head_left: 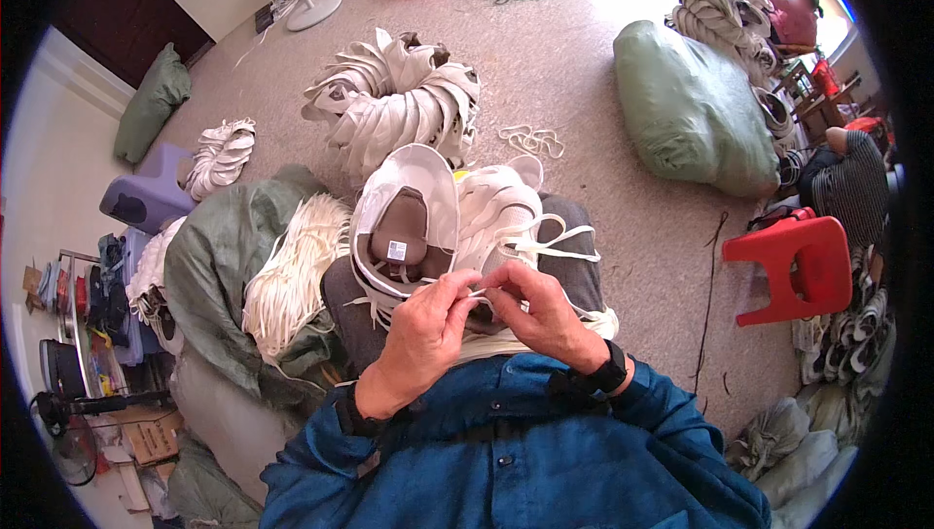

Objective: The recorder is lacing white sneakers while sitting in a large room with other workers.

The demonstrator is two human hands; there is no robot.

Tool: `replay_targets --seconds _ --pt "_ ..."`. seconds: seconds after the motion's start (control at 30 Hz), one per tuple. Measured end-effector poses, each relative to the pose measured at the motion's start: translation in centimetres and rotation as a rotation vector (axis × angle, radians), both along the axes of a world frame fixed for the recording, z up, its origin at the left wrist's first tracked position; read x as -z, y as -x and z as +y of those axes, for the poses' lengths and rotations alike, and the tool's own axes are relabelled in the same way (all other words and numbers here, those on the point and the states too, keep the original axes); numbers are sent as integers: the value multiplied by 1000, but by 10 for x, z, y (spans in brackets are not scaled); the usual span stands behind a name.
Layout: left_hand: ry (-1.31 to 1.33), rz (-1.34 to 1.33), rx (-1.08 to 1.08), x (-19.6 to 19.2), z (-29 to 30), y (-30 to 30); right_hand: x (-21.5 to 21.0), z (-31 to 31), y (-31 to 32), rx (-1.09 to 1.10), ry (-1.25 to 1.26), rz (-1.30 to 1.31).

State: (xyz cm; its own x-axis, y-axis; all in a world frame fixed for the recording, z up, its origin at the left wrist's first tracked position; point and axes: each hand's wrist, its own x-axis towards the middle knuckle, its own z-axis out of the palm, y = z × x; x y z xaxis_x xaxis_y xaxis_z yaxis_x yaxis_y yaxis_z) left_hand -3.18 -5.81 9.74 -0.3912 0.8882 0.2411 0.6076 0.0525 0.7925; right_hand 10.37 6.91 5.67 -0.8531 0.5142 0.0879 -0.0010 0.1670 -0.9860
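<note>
Two white shoe uppers rest on my lap. The left upper (446,193) opens toward me, showing its brown lining and a small pale label. Beside it, the right upper (494,206) has a white shoelace (530,245) threaded through it, with loose loops hanging off its right side. At the near end of the uppers, my left hand (424,328) pinches a thin white piece of lace between thumb and finger. My right hand (547,323) is closed on the lace right beside it, the fingertips almost meeting. Which end of the lace they hold is hard to see.
A bundle of loose white laces (297,281) lies on green sacking (219,266) to my left. Ahead stands a ring of stacked uppers (389,101); a loose lace (531,141) lies nearby. Rightward are a stuffed green sack (681,111), a red stool (793,266) and other people (851,184).
</note>
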Motion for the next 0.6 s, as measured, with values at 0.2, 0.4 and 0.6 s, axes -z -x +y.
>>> replay_targets --seconds 0.2,0.4,0.6 --pt "-30 132 41 -1 5 4 -3 3 -3 -25 -113 -29" --pt "-65 261 79 6 12 0 -4 3 -10 -6 -131 -23" --pt "65 32 34 29 27 -6 0 24 -38 84 -152 -55"
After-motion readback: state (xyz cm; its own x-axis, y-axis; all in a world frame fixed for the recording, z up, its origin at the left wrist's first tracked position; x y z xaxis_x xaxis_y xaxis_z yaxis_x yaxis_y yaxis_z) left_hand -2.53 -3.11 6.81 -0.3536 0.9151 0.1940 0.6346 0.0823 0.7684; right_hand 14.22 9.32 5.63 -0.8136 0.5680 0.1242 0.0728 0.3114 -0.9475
